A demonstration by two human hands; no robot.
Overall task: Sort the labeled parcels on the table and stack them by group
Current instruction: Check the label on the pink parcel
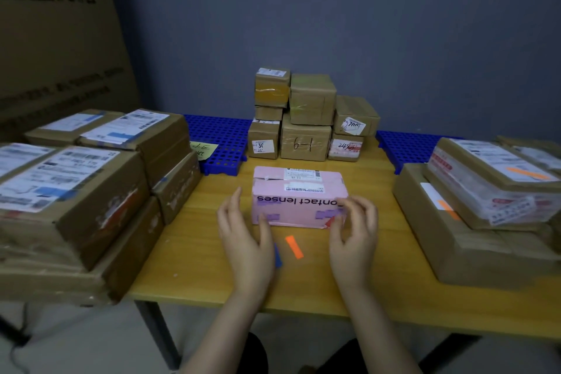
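Yellow wood-top counter (188,252), near edge across the lower frame, dark legs under it. Two bare forearms show at bottom centre. Left hand (243,237): fingers straight and relaxed along the left end of the pink parcel (299,200), thumb against its near face; nothing clasped. Right hand (353,234): fingers curled over the parcel's near right corner, thumb at the lower edge; reads as a light grasp, though blur hides how firm. Between the hands, flat on the wood, an orange strip (294,247) and a blue strip (277,255), the blue partly under the left hand.

Pink parcel lies at frame centre on the counter, apart from every pile, "contact lenses" printed upside down from here, white labels on top.

Step in hand, by my judgement: taking up this parcel to read its mark and assign it. To do it well: both hands square on the ends before lifting, keep it level, match the label to a pile first, set it down flush.

Left of frame: left stack (91,200) of large brown parcels, white labels up. Right of frame: right stack (473,222), flatter brown parcels, orange marks. Centre, farther back: back stack (306,136) of small brown parcels, handwritten numbers. Beside it blue perforated pallets (221,136) and a yellow note (202,149). Blue-grey wall (394,24) beyond; big printed carton (54,39) upper left.
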